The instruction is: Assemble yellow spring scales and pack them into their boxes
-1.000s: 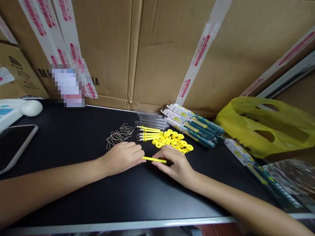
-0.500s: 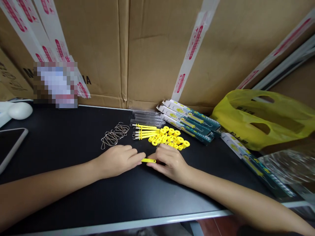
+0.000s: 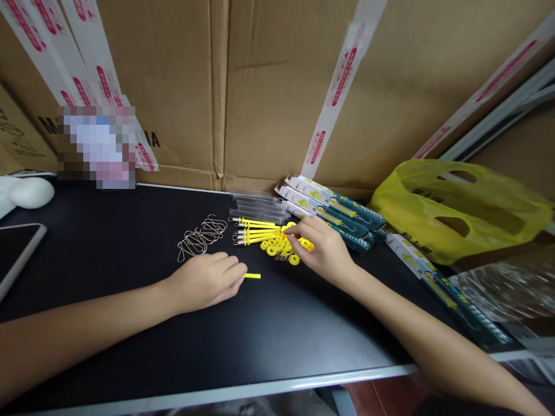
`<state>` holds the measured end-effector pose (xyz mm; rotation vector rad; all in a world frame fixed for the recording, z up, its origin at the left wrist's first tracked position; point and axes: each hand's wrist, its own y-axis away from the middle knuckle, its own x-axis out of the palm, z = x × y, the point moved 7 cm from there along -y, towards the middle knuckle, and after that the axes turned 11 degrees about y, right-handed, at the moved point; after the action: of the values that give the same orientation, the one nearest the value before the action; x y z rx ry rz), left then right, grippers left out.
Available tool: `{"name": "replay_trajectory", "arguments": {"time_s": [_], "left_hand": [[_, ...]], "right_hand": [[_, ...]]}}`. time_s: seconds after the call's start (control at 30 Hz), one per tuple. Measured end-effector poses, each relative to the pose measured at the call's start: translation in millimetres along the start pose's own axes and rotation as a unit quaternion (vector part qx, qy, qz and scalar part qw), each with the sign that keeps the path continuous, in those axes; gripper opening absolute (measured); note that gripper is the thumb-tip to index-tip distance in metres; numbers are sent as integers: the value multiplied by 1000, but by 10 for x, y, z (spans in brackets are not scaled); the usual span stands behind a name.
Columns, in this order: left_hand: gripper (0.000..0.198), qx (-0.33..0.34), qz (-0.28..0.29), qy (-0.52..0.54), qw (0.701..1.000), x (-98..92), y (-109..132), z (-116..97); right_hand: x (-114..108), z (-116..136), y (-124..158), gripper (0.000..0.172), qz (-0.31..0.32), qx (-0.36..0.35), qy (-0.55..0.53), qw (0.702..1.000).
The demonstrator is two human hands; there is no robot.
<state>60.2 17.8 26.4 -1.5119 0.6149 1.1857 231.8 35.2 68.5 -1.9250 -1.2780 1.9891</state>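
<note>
My left hand (image 3: 207, 281) rests on the black table (image 3: 130, 323) with its fingers closed on a thin yellow stick (image 3: 252, 276), whose free end pokes out to the right. My right hand (image 3: 323, 248) lies over the pile of yellow rings (image 3: 280, 247), fingertips pinched together on one of them. Just left of that pile lie several yellow sticks with metal ends (image 3: 255, 232). Behind them sit clear plastic tubes (image 3: 255, 205). A heap of bent wire hooks (image 3: 202, 237) lies beyond my left hand.
Green and white packaged cards (image 3: 342, 209) are stacked at the back, with more (image 3: 437, 283) at the right near a yellow plastic bag (image 3: 459, 208). Cardboard boxes (image 3: 269, 86) wall off the rear. A tablet (image 3: 17, 248) lies at the left edge.
My right hand let go of the yellow stick and moved back and right onto the ring pile. My left hand stayed put, still holding the stick.
</note>
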Motion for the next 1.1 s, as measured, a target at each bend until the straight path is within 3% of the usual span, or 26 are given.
{"name": "replay_trajectory", "arguments": {"time_s": [0.23, 0.6, 0.77, 0.9, 1.1], "left_hand": [[22, -27, 8, 71, 997, 15, -15, 75], [21, -34, 9, 96, 995, 33, -17, 93], [21, -44, 3, 106, 993, 37, -6, 107], [21, -44, -6, 104, 994, 22, 9, 105], [21, -22, -20, 96, 995, -5, 14, 72]], "right_hand": [[322, 196, 117, 20, 110, -52, 60, 991], [392, 218, 131, 16, 57, -81, 55, 994], [212, 243, 114, 7, 7, -6, -120, 993], [194, 353, 181, 4, 45, 83, -293, 951], [217, 497, 242, 1, 61, 84, -351, 930]]}}
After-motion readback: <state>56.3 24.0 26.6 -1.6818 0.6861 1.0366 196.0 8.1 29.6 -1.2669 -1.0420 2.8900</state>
